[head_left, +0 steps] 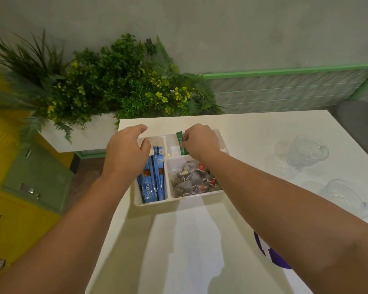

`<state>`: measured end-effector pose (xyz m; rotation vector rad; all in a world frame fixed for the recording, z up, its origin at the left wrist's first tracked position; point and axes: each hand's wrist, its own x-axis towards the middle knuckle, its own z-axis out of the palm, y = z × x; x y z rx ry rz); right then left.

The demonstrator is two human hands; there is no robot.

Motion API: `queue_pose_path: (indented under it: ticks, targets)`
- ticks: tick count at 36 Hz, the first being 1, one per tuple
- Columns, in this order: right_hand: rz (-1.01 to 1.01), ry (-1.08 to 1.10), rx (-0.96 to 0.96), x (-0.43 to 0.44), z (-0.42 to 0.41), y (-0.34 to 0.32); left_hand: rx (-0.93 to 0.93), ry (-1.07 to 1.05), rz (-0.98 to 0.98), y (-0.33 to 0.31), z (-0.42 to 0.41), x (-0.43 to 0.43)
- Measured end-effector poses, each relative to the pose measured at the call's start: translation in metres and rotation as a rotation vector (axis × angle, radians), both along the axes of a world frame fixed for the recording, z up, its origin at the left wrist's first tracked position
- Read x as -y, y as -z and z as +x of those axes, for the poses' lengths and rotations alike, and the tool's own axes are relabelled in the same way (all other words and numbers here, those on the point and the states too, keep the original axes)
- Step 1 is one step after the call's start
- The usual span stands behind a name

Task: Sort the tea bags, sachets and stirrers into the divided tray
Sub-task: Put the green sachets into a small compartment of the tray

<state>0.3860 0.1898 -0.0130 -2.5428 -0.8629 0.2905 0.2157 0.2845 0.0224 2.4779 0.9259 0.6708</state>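
A white divided tray (174, 201) sits near the table's far left edge. Its long left compartment holds several blue coffee sachets (152, 177). The near right compartment is filled with tea bags (191, 179) with red tags. My right hand (200, 141) hovers over the far right compartment and pinches a green sachet (181, 143) that stands on end in it. My left hand (126, 149) hangs over the far end of the left compartment, fingers loosely curled and holding nothing. Stirrers are not visible.
Two clear glass cups (306, 153) (346, 198) stand on the white table (189, 240) to the right. A purple object (270, 253) peeks out under my right forearm. A planter of green foliage (106, 85) sits beyond the table's far left corner, with yellow and green cabinets (26, 187) to the left.
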Motion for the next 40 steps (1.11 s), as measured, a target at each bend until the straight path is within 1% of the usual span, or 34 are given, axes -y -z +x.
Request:
queue_pose_path:
  ticks: [5,9,16,21,27,34,37,40]
  targets:
    - [-0.062,0.032,0.109,-0.005,-0.004,0.006,-0.022,0.005,-0.017,0.007,-0.01,0.003]
    - [-0.077,0.016,0.14,-0.004,-0.007,0.008,-0.038,0.014,-0.002,0.007,-0.015,0.005]
    - [0.03,-0.026,0.136,0.016,-0.012,-0.006,-0.029,0.025,0.052,-0.008,-0.016,0.023]
    - [0.121,-0.082,0.131,0.061,-0.018,-0.033,-0.036,0.053,0.105,-0.019,-0.015,0.055]
    - [0.139,-0.204,0.146,0.153,-0.021,-0.065,-0.059,0.104,0.109,-0.026,-0.011,0.132]
    - [0.17,-0.253,0.066,0.283,-0.021,-0.074,-0.061,0.174,0.134,-0.012,-0.015,0.242]
    - [0.138,-0.275,0.033,0.345,-0.021,-0.073,-0.087,0.167,0.074,-0.001,-0.016,0.297]
    - [0.086,-0.281,-0.001,0.406,-0.022,-0.066,-0.112,0.203,0.023,0.008,-0.016,0.35]
